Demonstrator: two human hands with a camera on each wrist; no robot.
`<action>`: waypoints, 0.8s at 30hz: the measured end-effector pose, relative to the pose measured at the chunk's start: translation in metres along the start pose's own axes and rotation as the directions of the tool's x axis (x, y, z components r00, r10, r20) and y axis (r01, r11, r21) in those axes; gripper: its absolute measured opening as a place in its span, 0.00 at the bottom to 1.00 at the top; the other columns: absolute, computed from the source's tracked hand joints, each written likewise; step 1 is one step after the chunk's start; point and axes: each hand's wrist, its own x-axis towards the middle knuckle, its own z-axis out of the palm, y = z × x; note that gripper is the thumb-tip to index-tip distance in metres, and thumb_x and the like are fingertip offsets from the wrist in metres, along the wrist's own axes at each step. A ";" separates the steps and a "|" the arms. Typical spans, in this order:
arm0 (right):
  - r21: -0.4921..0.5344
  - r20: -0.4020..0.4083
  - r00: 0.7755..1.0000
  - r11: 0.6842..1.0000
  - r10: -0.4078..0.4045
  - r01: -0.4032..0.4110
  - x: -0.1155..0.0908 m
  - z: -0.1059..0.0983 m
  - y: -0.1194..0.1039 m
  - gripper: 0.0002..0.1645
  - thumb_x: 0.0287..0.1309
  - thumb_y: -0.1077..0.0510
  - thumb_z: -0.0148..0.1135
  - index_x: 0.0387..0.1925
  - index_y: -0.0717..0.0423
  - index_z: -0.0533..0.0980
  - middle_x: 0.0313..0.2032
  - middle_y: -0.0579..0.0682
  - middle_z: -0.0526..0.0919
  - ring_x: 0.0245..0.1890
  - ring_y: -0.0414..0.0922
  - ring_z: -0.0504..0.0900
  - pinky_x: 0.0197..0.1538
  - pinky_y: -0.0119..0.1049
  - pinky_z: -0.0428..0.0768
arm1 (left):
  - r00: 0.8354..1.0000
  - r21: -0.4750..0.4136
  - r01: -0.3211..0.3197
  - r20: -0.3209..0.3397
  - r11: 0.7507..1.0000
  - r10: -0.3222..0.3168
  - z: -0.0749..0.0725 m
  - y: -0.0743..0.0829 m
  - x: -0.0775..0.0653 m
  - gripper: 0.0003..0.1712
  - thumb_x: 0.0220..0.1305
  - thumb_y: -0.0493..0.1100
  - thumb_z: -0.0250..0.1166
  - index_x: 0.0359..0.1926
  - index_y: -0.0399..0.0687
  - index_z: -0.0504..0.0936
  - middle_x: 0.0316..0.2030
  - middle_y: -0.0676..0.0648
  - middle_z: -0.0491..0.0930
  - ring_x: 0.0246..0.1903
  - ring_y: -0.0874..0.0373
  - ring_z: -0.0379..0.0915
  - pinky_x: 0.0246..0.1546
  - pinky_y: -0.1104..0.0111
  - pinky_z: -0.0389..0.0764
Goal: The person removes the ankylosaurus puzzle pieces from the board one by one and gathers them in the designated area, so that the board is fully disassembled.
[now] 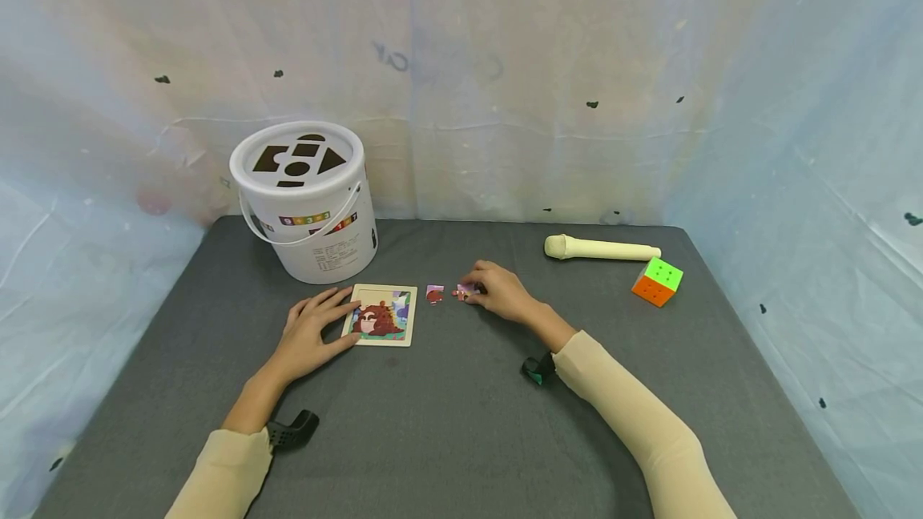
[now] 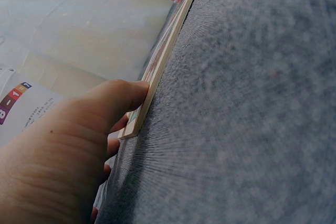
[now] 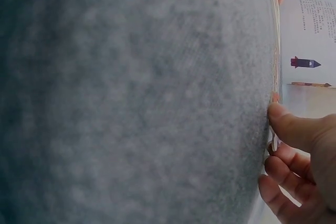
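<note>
A square jigsaw puzzle board (image 1: 414,319) with a pale wooden rim and a brown spiky dinosaur-like picture lies on the dark grey cloth. My left hand (image 1: 310,335) rests at its left side, fingers spread and fairly straight, thumb and fingertips touching the rim. In the left wrist view, the thumb (image 2: 128,94) lies against the board's edge. To the right of the board, my right hand (image 1: 505,292) pinches a small purple-and-red puzzle piece (image 1: 463,292) between thumb and fingers, close over the cloth. Another puzzle piece (image 1: 435,294) lies between it and the board.
Behind my left hand stands a white bucket (image 1: 324,251) with a shape-sorter lid and handle. At the back right lie a cream toy microphone (image 1: 606,249) and a green-and-orange puzzle cube (image 1: 658,282). A pale plastic sheet (image 1: 490,86) hangs behind the table.
</note>
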 end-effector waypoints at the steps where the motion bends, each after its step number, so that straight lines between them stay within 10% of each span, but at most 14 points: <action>1: 0.007 0.002 1.000 1.000 0.001 -0.001 0.000 0.000 0.000 0.17 0.58 0.56 0.72 0.49 0.55 0.84 0.40 0.49 0.79 0.34 0.41 0.73 0.36 0.35 0.72 | 1.000 0.000 0.000 0.000 1.000 0.000 0.000 0.000 0.000 0.36 0.60 0.57 0.72 0.66 0.48 0.77 0.70 0.40 0.66 0.70 0.38 0.53 0.61 0.33 0.46; 24: 0.059 0.096 0.995 0.998 0.028 -0.034 0.006 -0.006 0.001 0.16 0.59 0.57 0.71 0.48 0.57 0.83 0.41 0.49 0.79 0.39 0.43 0.75 0.43 0.39 0.76 | 1.000 -0.002 -0.009 -0.006 1.000 0.009 0.000 0.000 0.000 0.36 0.59 0.57 0.72 0.66 0.48 0.77 0.70 0.40 0.66 0.70 0.38 0.53 0.61 0.34 0.47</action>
